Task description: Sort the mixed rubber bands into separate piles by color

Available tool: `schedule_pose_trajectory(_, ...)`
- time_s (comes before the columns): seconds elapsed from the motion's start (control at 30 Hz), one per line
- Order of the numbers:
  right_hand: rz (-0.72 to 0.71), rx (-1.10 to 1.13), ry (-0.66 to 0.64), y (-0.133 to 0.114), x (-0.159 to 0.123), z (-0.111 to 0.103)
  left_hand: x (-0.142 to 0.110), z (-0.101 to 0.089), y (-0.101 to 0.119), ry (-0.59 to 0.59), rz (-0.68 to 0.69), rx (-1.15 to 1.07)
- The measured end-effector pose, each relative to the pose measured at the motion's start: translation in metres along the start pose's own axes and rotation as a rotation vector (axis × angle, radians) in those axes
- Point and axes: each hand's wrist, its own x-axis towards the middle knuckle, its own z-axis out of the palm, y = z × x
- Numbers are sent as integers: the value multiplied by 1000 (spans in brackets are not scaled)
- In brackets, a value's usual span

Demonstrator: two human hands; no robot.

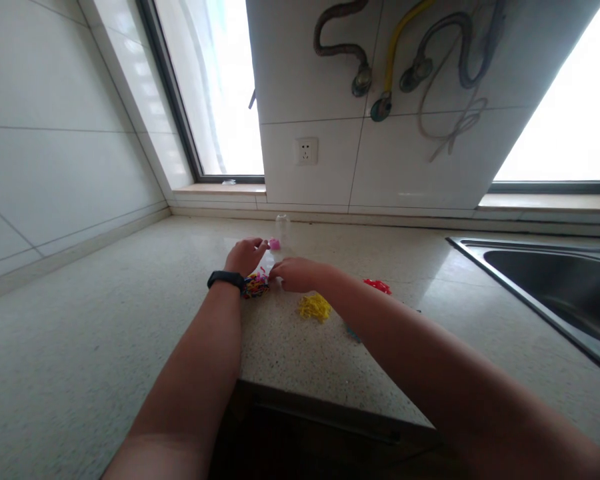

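Note:
My left hand (247, 255), with a black band on its wrist, is over the far side of a pile of mixed-colour small strips (256, 287), which look like rubber bands. Its fingers are curled close to a small pink object (275, 245). My right hand (299, 273) reaches in from the right, fingers bent and drawn together beside the mixed pile. Between the hands is something clear and pale, too faint to name; what either hand holds is hidden. Nearer me lies a yellow pile (315, 307). A red pile (378, 286) and a blue one (353, 333) are partly covered by my right forearm.
A clear plastic container (283, 225) stands by the wall behind my hands. The speckled countertop (155, 320) ends in a front edge below my arms. To the right is a steel sink (555, 287). A socket (307, 151) and hoses (393, 50) are on the wall.

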Motion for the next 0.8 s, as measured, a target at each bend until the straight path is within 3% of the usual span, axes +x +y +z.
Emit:
schedule_pose_trajectory(0.2,13,-16,25,11,-6,7,1,1,0,-24,7,5)
schedule_pose_trajectory(0.37,20,3,66,25,-31,4,1,2,-2,-38,8,16)
schedule_pose_trajectory(0.63,198,89,165,64,-135,-25,-1,5,0,-63,27,4)
schedule_pose_trajectory(0.8,384,167,345,84,-208,-16,-2,4,5,-68,44,14)
